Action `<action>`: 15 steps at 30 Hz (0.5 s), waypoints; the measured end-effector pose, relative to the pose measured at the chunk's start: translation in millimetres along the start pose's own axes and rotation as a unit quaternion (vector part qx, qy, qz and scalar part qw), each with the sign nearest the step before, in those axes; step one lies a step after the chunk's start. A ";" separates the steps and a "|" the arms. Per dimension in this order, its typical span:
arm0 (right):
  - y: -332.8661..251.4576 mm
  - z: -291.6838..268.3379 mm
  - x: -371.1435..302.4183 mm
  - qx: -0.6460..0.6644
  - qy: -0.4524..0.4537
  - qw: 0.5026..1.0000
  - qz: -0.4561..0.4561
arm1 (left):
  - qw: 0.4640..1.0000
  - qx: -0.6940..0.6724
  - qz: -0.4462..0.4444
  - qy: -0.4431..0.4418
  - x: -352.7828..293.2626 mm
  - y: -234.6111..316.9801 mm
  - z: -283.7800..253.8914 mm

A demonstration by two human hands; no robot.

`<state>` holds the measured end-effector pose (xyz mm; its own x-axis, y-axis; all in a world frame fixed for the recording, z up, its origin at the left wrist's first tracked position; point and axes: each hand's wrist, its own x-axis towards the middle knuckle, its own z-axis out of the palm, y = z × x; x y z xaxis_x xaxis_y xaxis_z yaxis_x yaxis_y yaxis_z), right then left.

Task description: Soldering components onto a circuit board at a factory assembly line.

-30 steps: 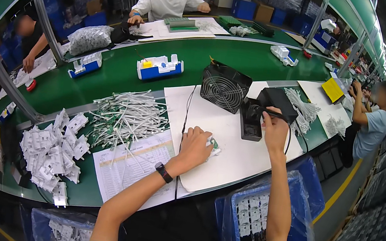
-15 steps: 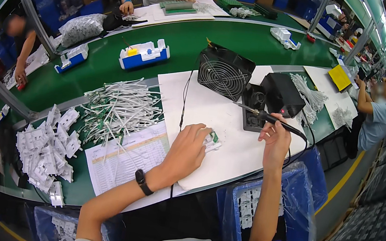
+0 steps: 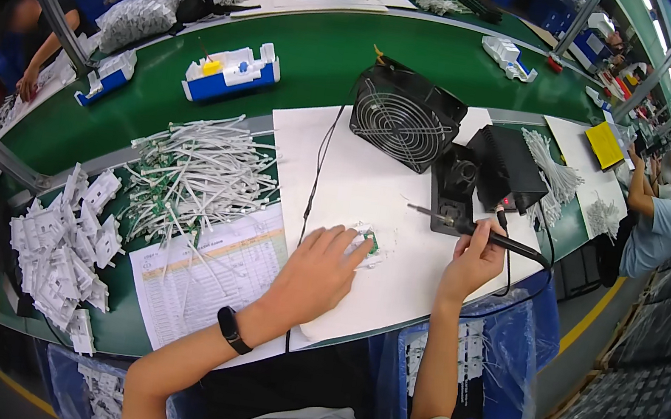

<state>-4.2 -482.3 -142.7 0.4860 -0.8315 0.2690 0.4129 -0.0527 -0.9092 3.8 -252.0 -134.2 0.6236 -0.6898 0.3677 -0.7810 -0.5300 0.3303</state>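
Hands apart: left hand (image 3: 316, 271) pressed flat on small green circuit board (image 3: 369, 240) near the table's front edge, right hand (image 3: 472, 263) clamped around soldering iron (image 3: 470, 226).

Left hand (image 3: 311, 273) hides most of small green board (image 3: 371, 240); solder tip (image 3: 415, 208) too small to judge contact.

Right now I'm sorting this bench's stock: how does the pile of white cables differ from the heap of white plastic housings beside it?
The white cables are long thin strands lying crisscrossed, some ending in small green boards; the white plastic housings are short, blocky pieces. The cables sit nearer the fan; the housings lie farther left, by the table edge. Both are white, loose and untouched by either hand.
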 end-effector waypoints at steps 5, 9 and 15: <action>6.8 -10.9 -16.3 0.002 -0.113 0.991 -0.073 | 0.999 0.032 0.014 -0.022 -2.8 -7.7 -1.3; 6.8 -12.1 -25.6 -0.032 -0.179 0.979 -0.089 | 0.998 0.052 0.024 -0.032 -6.3 -12.8 -3.3; 0.4 -7.6 -29.4 -0.036 -0.202 0.977 -0.063 | 0.997 0.055 0.033 -0.038 -7.1 -14.9 -8.1</action>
<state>-24.2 -462.0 -153.4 0.7046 -0.5314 0.4703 0.4407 -0.1919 -0.8769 11.2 -235.2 -134.7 0.5694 -0.7587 0.3165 -0.8220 -0.5298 0.2090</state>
